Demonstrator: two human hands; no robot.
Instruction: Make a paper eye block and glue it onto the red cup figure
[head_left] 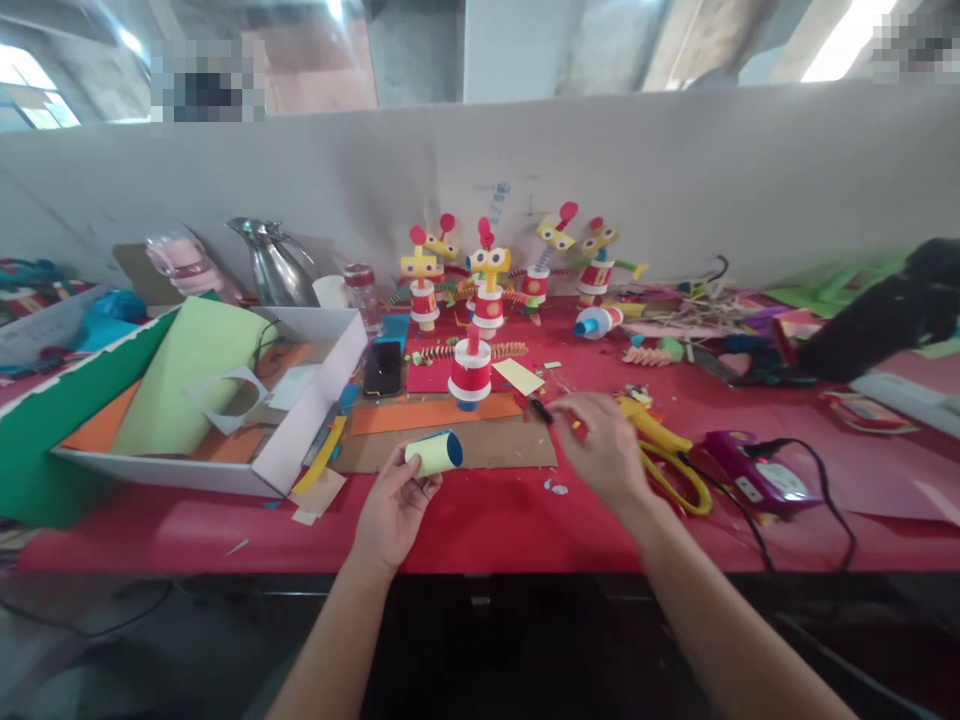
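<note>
Pinching the pale-yellow paper tube (430, 456) crosswise, the left hand (394, 507) pointed its blue-lined end toward the right hand (604, 445), curled around a dark-tipped tool (541, 410).

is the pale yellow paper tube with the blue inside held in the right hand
No, the left hand has its fingers around the pale yellow paper tube, well apart from the right hand.

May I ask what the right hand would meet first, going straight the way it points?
The right hand would probably meet the pale yellow paper rectangle, though depth is unclear.
</note>
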